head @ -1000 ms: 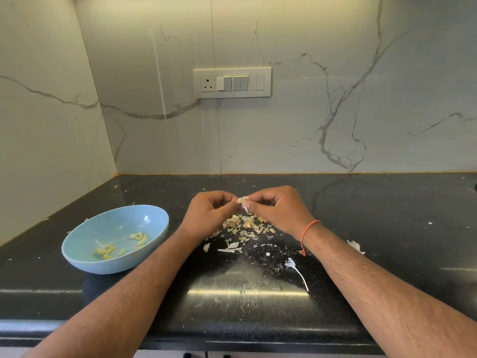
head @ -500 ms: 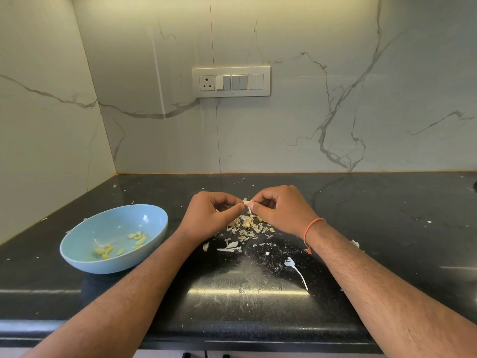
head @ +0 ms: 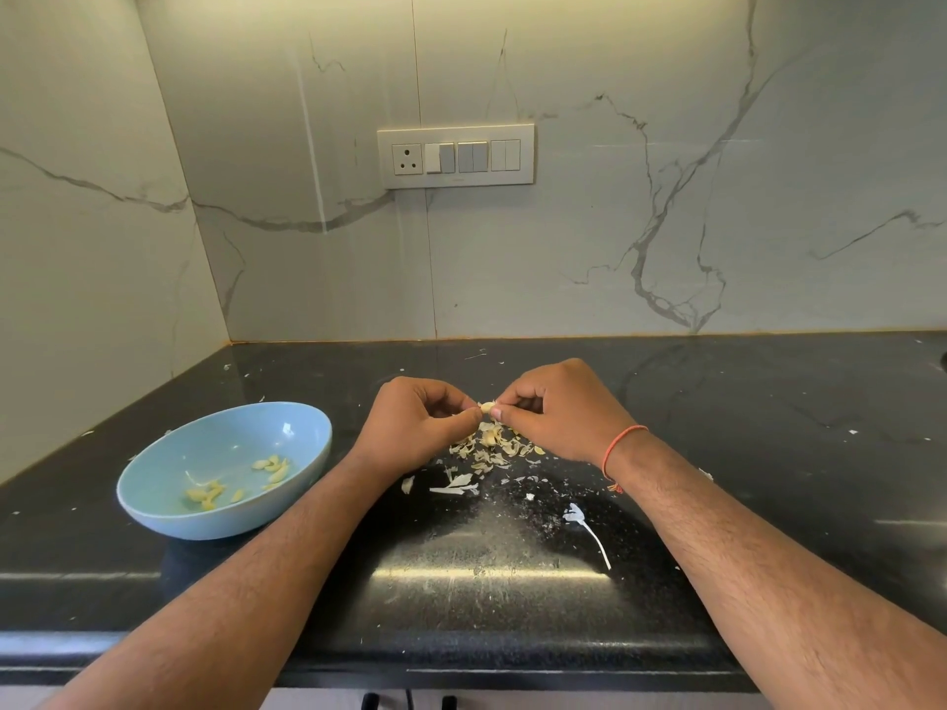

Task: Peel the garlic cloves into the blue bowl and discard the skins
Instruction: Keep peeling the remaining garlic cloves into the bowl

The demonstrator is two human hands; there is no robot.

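Head view: both hands meet above the middle of the black counter (head: 768, 453). Left hand (head: 415, 427) and right hand (head: 558, 412) each have fingers curled, and thumb and fingertips of both pinch one small pale garlic clove (head: 487, 406) held between them, clear of the surface. Directly beneath lies a heap of papery garlic skins (head: 492, 445), with looser white scraps spread toward the near edge and one long white sliver (head: 589, 530) nearer the right forearm. Blue bowl (head: 153, 484) stands on the counter left of the left forearm, apart from it, tilted slightly; several peeled cloves (head: 271, 466) lie inside in two small groups. An orange thread bracelet (head: 620, 448) circles the right wrist. A switch panel (head: 456, 156) is mounted on the marble backsplash behind.
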